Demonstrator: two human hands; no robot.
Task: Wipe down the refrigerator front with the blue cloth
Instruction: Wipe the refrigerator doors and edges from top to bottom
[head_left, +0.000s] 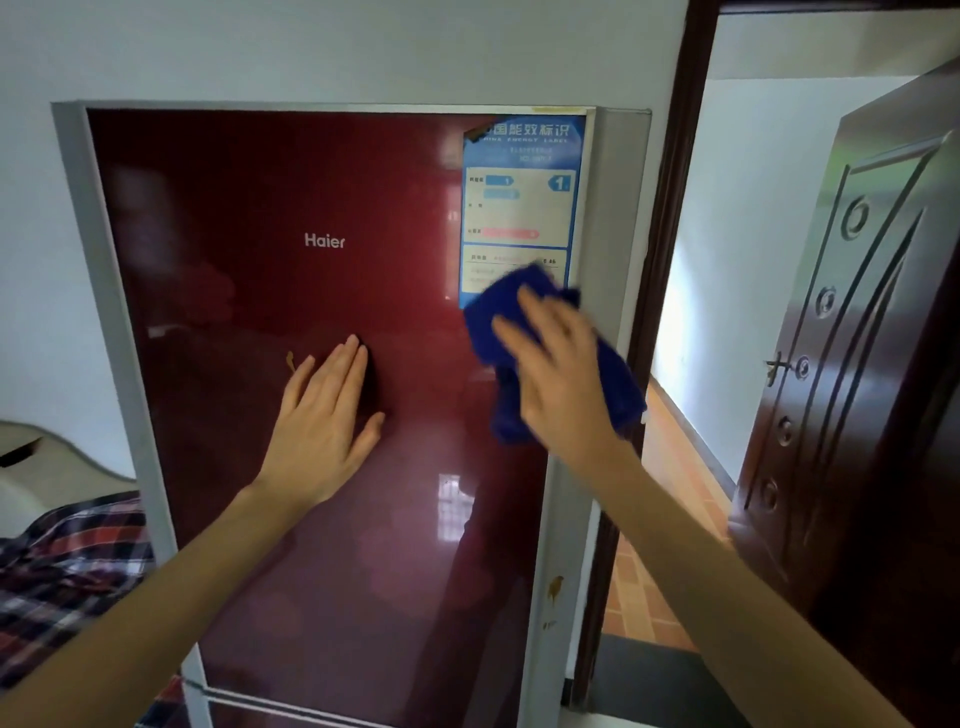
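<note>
A dark red glossy refrigerator door (249, 218) with a grey frame fills the middle of the view. A blue and white energy label (519, 208) is stuck at its upper right. My right hand (558, 374) presses the crumpled blue cloth (618, 384) flat against the door's right side, just under the label and over the grey edge strip. The cloth's top covers the label's lower right corner. My left hand (324, 415) lies flat on the door's middle, fingers apart, holding nothing.
An open dark brown door (852, 364) stands at the right, with a doorway and tiled floor (665, 519) between it and the fridge. A plaid cloth (62, 571) lies at the lower left. White wall surrounds the fridge.
</note>
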